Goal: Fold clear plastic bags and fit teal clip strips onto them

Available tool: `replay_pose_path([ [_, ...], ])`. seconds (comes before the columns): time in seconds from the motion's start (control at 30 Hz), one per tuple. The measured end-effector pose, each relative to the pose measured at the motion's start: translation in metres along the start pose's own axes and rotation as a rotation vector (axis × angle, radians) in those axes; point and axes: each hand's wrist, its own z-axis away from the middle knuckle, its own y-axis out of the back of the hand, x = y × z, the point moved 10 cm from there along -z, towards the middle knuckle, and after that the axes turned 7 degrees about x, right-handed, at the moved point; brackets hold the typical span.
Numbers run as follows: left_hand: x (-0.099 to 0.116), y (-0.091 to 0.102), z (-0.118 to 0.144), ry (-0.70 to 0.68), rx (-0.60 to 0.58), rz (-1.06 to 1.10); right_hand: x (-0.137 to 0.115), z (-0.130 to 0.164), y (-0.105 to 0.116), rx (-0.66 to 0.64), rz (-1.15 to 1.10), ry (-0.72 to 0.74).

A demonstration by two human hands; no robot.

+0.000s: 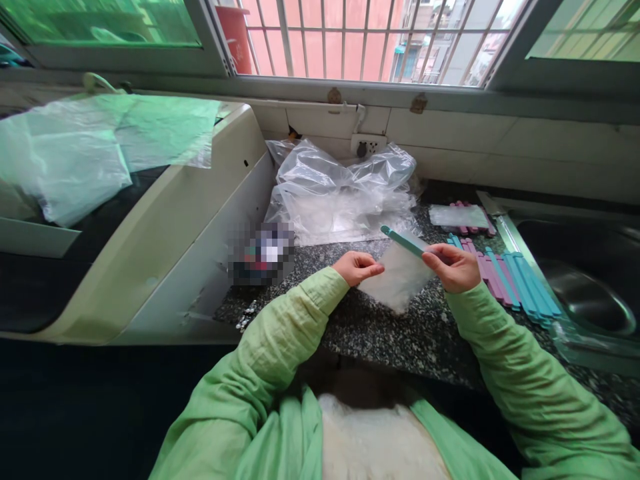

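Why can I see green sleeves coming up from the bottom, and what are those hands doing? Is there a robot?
No robot here! These are a person's own bare hands. The one picture comes from a camera worn on that person's head, looking forward and down, so you see almost what they see.

The right hand holds a teal strip. The left hand is at the edge of a piece of thin, cloudy plastic; whether it grips it is hard to tell.

On the speckled counter lie more pink and teal strips, and farther back a heap of clear plastic. A metal sink is at the right.
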Motion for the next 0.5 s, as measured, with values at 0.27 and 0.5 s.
replay_pose_path([
  [0.27, -0.013, -0.008, 0.002, 0.036, -0.094, -0.04, 0.001, 0.0, 0.0, -0.013, -0.012, -0.014],
  [0.5, 0.0, 0.01, 0.001, 0.038, 0.053, 0.201, -0.004, 0.007, -0.026, -0.254, -0.044, -0.039],
])
